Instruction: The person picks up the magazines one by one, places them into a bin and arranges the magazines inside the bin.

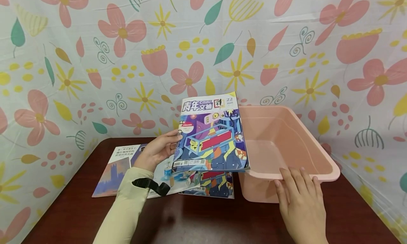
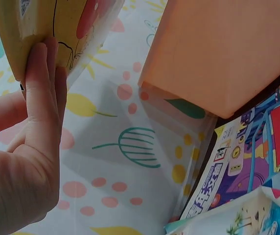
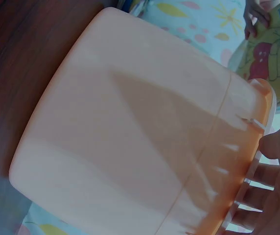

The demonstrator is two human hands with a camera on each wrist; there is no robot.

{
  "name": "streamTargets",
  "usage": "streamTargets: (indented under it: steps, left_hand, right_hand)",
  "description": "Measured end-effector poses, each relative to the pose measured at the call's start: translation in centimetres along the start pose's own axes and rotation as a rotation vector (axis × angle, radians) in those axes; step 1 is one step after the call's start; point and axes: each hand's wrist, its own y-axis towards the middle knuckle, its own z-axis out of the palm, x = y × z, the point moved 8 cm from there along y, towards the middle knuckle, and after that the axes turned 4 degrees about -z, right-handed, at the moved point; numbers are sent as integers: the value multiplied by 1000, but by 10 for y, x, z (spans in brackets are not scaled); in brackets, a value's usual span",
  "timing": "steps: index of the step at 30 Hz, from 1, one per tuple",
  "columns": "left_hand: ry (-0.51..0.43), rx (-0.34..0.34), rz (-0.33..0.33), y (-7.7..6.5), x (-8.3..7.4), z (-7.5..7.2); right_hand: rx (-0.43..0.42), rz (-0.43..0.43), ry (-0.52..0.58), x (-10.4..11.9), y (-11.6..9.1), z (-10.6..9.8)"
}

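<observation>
From the head, the left hand (image 1: 159, 150) pinches a 青年文摘 magazine (image 1: 206, 134) ahead and left of the right hand (image 1: 302, 205); left wrist, fingers (image 2: 42, 98) brace its back; right wrist, extended fingers rest on the rim of a pink plastic tub (image 3: 130, 122), perhaps steadying it

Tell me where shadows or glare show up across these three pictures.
Head view: fairly even light, with a pale sheen on the dark table; left wrist view: a soft gray shadow on the floral cloth between the left hand and the pink tub; right wrist view: dimmer, with a darker shadow across the tub's outer wall.
</observation>
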Motion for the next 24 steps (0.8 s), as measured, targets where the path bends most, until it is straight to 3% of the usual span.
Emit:
streamTargets:
  steps: [13,24]
  left_hand:
    - [9,26,27,2,-2,-2]
    - [5,-41,3,4,0,-5]
  right_hand:
    - [-1,-2,1,17,-2,17]
    - [25,9,22,31,-7,33]
